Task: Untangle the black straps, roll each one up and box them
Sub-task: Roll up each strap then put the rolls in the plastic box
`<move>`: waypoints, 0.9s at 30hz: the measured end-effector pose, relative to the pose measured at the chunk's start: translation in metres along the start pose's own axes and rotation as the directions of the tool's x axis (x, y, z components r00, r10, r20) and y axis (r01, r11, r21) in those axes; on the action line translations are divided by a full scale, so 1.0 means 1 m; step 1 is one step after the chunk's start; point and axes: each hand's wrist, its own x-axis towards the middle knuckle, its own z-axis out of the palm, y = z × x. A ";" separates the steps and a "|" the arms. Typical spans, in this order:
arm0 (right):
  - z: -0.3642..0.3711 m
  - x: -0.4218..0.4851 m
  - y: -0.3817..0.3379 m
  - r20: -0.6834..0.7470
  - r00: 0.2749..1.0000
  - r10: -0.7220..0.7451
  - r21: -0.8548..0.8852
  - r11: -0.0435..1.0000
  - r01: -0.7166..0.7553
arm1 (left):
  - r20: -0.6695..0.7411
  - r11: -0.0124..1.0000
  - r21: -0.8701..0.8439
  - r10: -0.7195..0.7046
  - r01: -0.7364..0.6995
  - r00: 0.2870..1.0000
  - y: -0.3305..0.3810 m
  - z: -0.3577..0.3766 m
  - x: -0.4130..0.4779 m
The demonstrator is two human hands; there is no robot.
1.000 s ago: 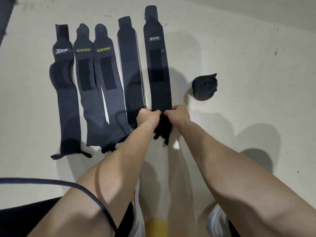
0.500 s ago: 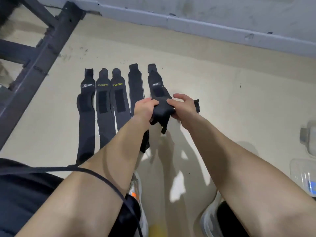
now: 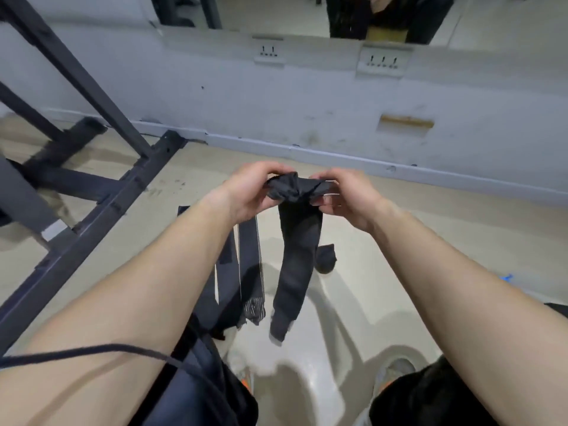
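A black metal frame point(image 3: 92, 167) stood at the left on the pale floor point(image 3: 430, 241), where flat straps point(image 3: 249, 259) lay largely hidden behind the left forearm, their count unclear. Two hands, left hand point(image 3: 246, 192) and right hand point(image 3: 347, 195), gripped the bunched top of one hanging strap point(image 3: 295, 262) in mid-air; one rolled strap point(image 3: 326, 258) lay half-hidden behind it.

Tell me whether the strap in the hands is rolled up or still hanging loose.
Mostly loose. The strap is bunched only at its top between the left hand and right hand; the rest dangles.
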 end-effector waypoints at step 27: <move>-0.129 -0.025 -0.029 -0.348 0.827 -0.442 -0.027 0.886 0.463 | 0.165 0.904 -0.056 0.427 -0.424 0.889 0.005 0.171 0.052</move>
